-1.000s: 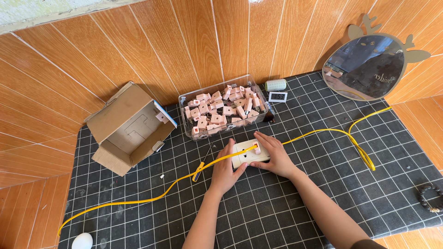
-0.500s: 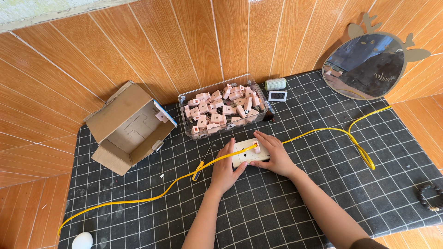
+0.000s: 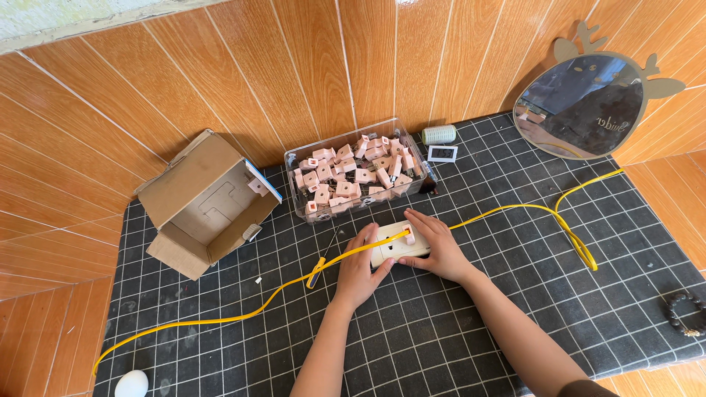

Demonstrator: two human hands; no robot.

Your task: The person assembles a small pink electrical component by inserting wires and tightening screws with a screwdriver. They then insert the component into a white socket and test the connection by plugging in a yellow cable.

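Note:
A small white rectangular plate (image 3: 398, 252) lies flat on the black gridded mat (image 3: 478, 316). My left hand (image 3: 359, 268) presses on its left end, fingers over a yellow cable (image 3: 243, 316) that runs across the plate. My right hand (image 3: 434, 246) rests on the plate's right side, fingertips at a small pink block (image 3: 409, 235) on the plate's top edge. The cable continues right in a loop (image 3: 570, 228).
A clear tray (image 3: 358, 176) of several pink blocks stands just behind the hands. An open cardboard box (image 3: 206, 202) lies at the left. A round mirror (image 3: 588, 103) leans on the wall at right. A bead bracelet (image 3: 684, 312) and a white egg-shaped object (image 3: 132, 384) sit near the edges.

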